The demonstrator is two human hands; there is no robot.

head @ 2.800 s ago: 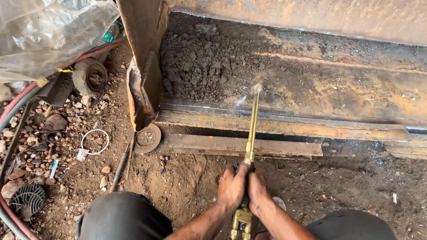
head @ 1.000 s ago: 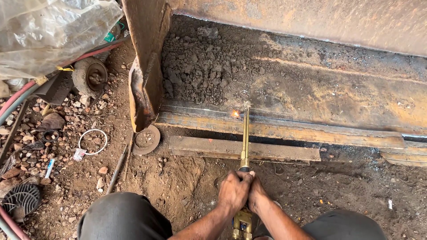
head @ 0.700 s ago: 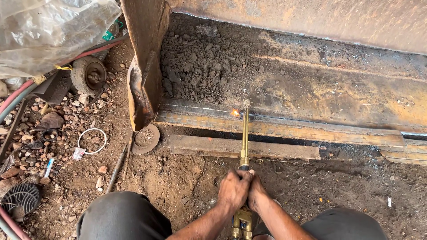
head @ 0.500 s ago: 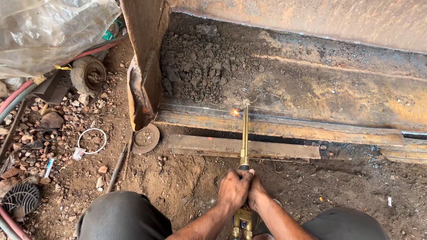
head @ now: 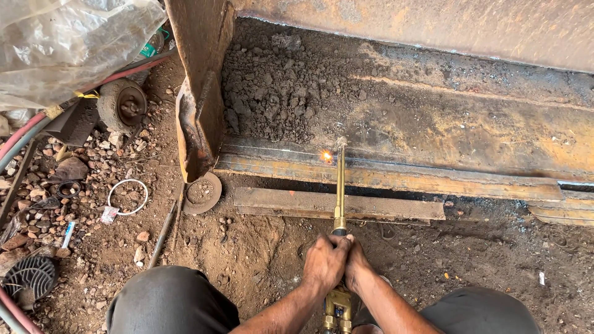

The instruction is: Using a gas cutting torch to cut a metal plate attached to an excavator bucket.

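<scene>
Both my hands grip a brass cutting torch (head: 340, 204) that points away from me. My left hand (head: 325, 261) wraps the handle from the left, and my right hand (head: 356, 266) closes on it from the right, the two touching. The torch's tip (head: 340, 147) rests at the front edge of a big rusty steel plate (head: 445, 130), where a small orange spark (head: 325, 156) glows. A cut line runs along that edge (head: 396, 175). A loose rusty steel strip (head: 337, 203) lies on the dirt under the torch tube. My knees in dark trousers frame the bottom.
A rusty upright post (head: 199, 80) stands left of the plate, with a round disc (head: 202, 192) at its foot. Soil (head: 272, 93) is heaped on the plate. At left lie red and grey hoses (head: 25, 133), a plastic sheet (head: 68, 43), a small wheel (head: 124, 105), a white ring (head: 127, 196) and stones.
The torch tip has shifted left along the plate's edge since the earliest frame and the tube now stands straight. My hands keep their grip. The spark stays at the tip.
</scene>
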